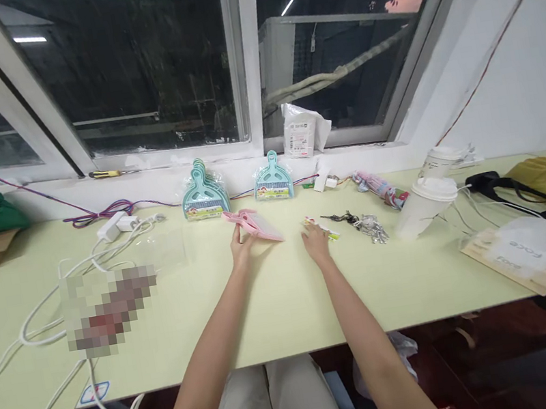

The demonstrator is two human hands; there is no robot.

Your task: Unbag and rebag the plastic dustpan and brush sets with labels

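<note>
My left hand [241,245] is closed on a pink dustpan [258,225], held tilted just above the table at the centre. To its right, my right hand [315,241] rests over a small colourful label card [330,231], its fingers on the card; whether they grip it is too small to tell. Behind, against the wall, stand a stack of wrapped teal dustpan sets [203,193] and another teal set [273,178], both with yellow-green labels.
Keys [372,229] lie right of my right hand, then a white lidded cup [426,205], black strap-like item [526,199] and paper bag [532,251]. White cables [39,331] and chargers [111,227] lie left. A window is behind the pale green table [280,314].
</note>
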